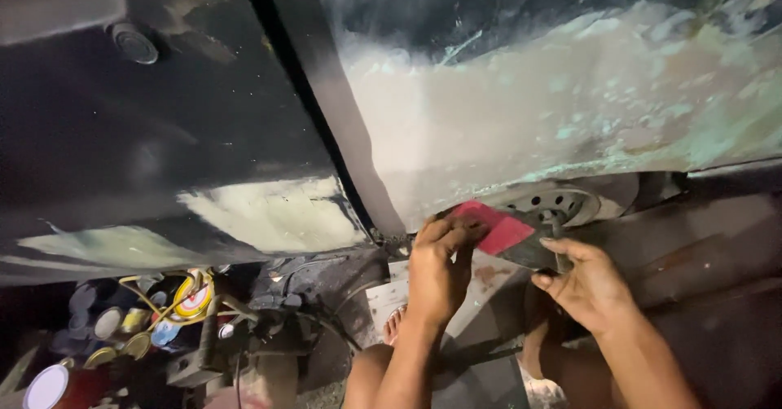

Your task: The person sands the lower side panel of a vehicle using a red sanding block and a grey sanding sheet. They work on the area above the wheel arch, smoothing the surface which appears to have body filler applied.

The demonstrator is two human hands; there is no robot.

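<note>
My left hand [437, 272] grips a flat red spreader card [494, 228] by its left edge, low in front of a car body. My right hand [588, 285] holds a dark flat board [533, 252] that sits just under the card, fingers curled around its right end. Directly above both hands is the car's rear panel [554, 107], coated with pale sanded filler. A dark door panel [155, 132] with smaller filler patches lies to the left. Behind the card a steel wheel [562, 205] shows in the wheel arch.
Several paint cans and lids [122, 327] with a yellow hose stand on the ground at the lower left. My bare knees and a foot [394, 325] are below my hands. The ground on the right is dark.
</note>
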